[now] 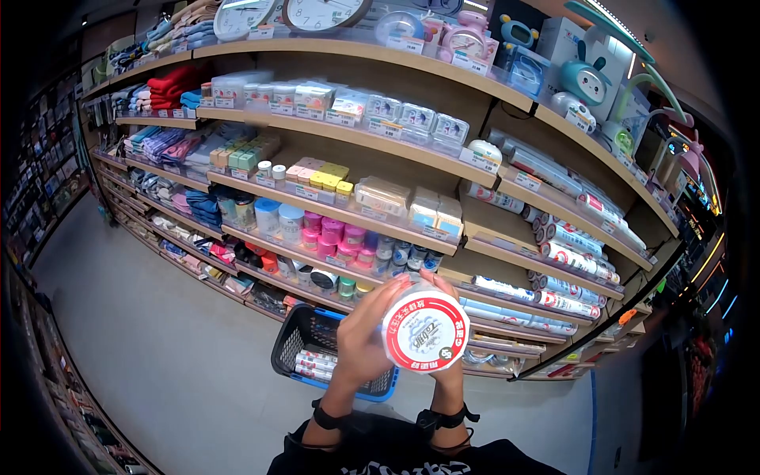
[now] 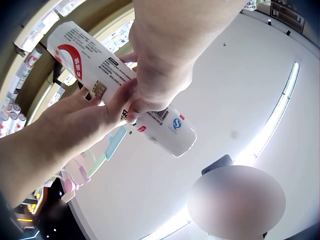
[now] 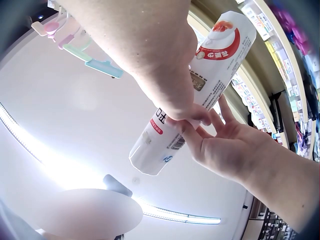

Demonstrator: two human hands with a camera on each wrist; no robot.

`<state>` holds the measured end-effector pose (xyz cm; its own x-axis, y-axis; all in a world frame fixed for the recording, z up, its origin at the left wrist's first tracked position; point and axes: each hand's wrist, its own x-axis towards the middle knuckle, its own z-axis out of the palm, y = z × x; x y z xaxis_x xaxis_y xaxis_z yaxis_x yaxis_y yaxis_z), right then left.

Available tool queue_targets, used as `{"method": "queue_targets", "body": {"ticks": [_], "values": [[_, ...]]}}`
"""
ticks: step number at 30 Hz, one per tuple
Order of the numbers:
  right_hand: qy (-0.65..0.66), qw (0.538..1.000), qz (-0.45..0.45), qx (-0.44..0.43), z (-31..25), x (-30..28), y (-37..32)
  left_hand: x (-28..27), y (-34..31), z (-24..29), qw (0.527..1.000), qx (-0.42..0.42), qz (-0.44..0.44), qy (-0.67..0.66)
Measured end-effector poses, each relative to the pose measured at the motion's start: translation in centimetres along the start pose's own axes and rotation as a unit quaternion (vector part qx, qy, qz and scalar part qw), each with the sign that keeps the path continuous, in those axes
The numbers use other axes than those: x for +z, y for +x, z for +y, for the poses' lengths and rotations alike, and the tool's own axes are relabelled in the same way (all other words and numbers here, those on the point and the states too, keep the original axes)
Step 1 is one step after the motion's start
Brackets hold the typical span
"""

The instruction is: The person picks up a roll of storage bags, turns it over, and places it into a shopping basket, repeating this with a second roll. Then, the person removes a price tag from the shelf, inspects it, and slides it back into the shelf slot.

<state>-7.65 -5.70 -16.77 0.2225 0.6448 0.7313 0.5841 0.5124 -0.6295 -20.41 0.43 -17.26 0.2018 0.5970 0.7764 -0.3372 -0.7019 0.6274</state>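
A long roll in white printed wrap point(image 1: 425, 331) is held up in front of the body, its round red-and-white end facing the head camera. My left hand point(image 1: 362, 339) grips it from the left side. On the other side my right hand point(image 1: 451, 375) holds it, largely hidden by the roll in the head view. Both wrist views show the roll tilted, with the fingers of both hands curled round its middle. In the left wrist view the left hand point(image 2: 162, 75) is nearest the camera; in the right wrist view the right hand point(image 3: 172, 90) is.
A blue-and-black basket point(image 1: 286, 342) stands on the floor below, holding several wrapped rolls point(image 1: 315, 366). Curved shelves point(image 1: 396, 226) ahead carry boxes, tubs, folded cloths and more rolls point(image 1: 566, 261). Clocks point(image 1: 326, 9) and lamps stand on the top shelf.
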Motion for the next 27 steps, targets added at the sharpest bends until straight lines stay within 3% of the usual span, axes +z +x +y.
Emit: {"method": "queue_targets", "body": {"ticks": [21,24,27], "values": [[0.038,0.998,-0.051,0.018,0.0,1.0,-0.3,-1.7,0.0,-0.2,0.999,0.022,0.003,0.038],[0.005,0.996,-0.036,-0.079,-0.1,0.7,-0.5,-2.1,0.1,0.0,0.999,0.004,0.002,0.044],[0.073,0.994,0.002,-0.08,-0.5,0.2,-1.4,-2.4,0.4,0.2,0.997,0.007,0.001,0.082]]}}
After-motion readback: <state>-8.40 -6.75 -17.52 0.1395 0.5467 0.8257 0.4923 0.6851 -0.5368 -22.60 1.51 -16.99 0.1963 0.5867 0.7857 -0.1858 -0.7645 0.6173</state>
